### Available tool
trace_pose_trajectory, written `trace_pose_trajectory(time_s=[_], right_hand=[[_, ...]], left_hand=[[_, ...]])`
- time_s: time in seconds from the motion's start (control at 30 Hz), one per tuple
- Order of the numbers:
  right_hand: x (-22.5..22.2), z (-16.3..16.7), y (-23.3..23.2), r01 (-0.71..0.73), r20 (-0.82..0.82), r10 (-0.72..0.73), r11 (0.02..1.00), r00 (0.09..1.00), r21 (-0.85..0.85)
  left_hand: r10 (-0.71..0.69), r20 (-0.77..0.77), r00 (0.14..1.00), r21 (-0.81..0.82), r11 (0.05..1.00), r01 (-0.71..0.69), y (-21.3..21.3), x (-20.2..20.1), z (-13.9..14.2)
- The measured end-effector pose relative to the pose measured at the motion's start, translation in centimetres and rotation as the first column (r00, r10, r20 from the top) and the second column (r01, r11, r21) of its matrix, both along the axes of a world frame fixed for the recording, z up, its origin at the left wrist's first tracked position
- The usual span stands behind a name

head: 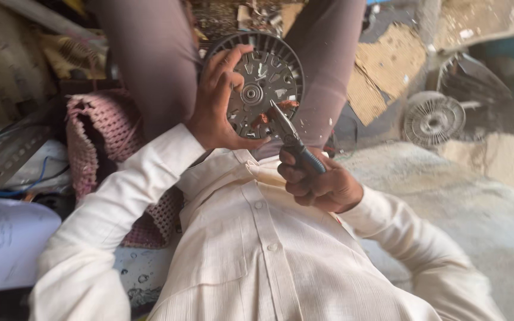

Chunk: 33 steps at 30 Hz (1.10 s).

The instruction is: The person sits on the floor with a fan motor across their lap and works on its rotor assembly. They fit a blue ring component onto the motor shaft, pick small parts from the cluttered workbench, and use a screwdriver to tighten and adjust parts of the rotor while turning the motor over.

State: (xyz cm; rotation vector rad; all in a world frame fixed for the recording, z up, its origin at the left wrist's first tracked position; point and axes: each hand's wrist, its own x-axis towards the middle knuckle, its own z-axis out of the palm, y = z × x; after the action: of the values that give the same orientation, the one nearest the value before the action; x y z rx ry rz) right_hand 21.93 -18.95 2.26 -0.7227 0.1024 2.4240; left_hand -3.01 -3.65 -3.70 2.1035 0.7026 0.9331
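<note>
Cream buttoned shirt (257, 249) nearest the lens, filling the lower middle of the view, sleeves running up toward both hands. Above it, at centre, round grey fan wheel (266, 83) with ribbed rim and small hub, held up on edge between two knees in brownish trousers (150, 65), flat face turned toward the camera.

Left hand (221, 107) spread over the wheel's left side, fingers splayed across rim and face, thumb reaching under the lower edge; gripping the wheel, not clenched. Right hand (319, 184) below and to the right of the wheel, closed in a fist around the blue handles of pliers (290, 137). Pliers angled up and left, metal nose touching the wheel's face just below and right of the hub, close beside the left thumb. Whether the nose pinches anything there: cannot tell. Wheel therefore directly under the left hand, and up and left of the right hand, joined to it only through the tool.

Pink knitted cloth (99, 137) at left beside the left sleeve. White paper sheet (4, 244) lower left, blue wire (25, 187) above it. Second round finned wheel (432, 119) lying well apart at right on dusty grey ground, near scraps of brown cardboard (388, 65).
</note>
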Motion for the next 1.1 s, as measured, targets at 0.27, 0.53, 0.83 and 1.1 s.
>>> trace_pose_trajectory(time_s=[0.27,0.53,0.83,1.1], right_hand=[[-3.1,-3.5,-0.7,0.162,-0.424,-0.114,0.983,0.898,0.08],[-6.9,-1.5,1.5,0.122,-0.513,-0.048,0.986,0.857,0.111],[3.1,0.9,9.0,0.54,-0.241,-0.485,0.781,0.841,0.313],[6.0,-13.1,27.1,-0.033,0.299,-0.378,0.572,0.876,0.819]], left_hand=[[0.077,0.32,0.944,-0.08,0.995,-0.054,-0.8,0.7,-1.3],[0.278,0.583,0.763,-0.703,0.643,0.303,-6.6,5.4,-0.2],[0.243,0.156,0.957,0.172,0.948,-0.269,-1.9,1.9,-0.1],[0.247,0.08,0.966,0.075,0.965,-0.253,-2.0,1.7,0.1]])
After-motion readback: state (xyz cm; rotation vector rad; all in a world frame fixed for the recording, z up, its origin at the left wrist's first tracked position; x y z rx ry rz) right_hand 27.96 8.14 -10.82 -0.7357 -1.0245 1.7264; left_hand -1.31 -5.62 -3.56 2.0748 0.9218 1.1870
